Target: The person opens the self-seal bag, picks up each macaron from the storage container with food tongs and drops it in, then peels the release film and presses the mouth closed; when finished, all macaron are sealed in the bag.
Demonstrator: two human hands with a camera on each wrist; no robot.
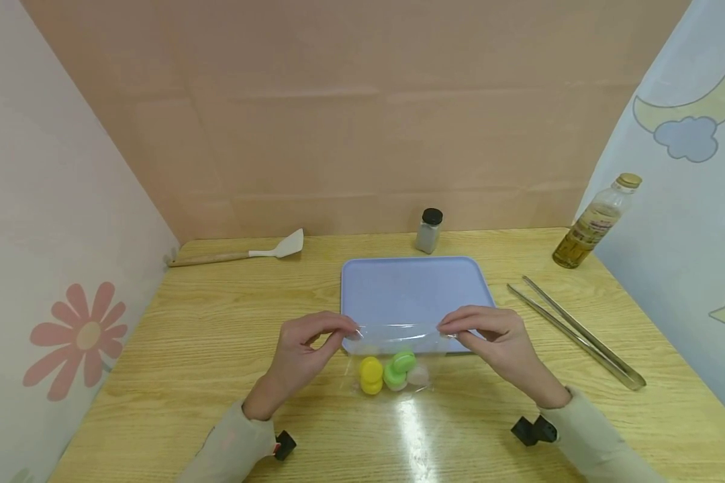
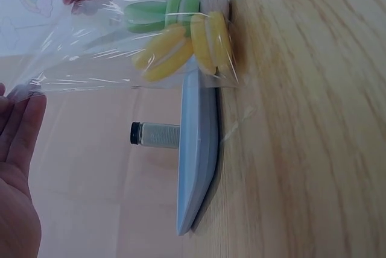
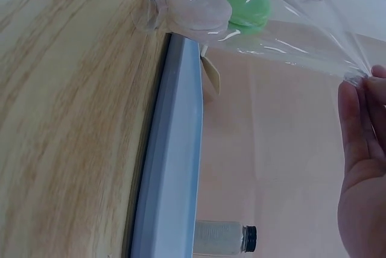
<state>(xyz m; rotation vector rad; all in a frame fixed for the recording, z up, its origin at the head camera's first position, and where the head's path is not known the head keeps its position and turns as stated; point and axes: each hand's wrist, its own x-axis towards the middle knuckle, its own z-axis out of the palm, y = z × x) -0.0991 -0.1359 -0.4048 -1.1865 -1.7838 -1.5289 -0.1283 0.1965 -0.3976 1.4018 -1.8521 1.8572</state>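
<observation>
A clear plastic bag (image 1: 399,340) hangs upright between my two hands at the near edge of the blue tray (image 1: 413,288). My left hand (image 1: 305,349) pinches one top corner between thumb and fingers; my right hand (image 1: 498,335) pinches the other. Down in the bag lie several macarons: yellow macarons (image 1: 371,374), green macarons (image 1: 401,367) and pale pinkish-white ones, like the pale macaron (image 3: 200,9) in the right wrist view. In the left wrist view, the bag's bottom, with a yellow macaron (image 2: 211,42) in it, is close to the wooden tabletop.
Behind the tray stands a small black-capped jar (image 1: 428,231). Metal tongs (image 1: 574,332) lie to the right, with an oil bottle (image 1: 596,221) beyond them. A spatula (image 1: 242,253) with a wooden handle lies at the back left. Walls border the table (image 1: 217,322) at left, back and right.
</observation>
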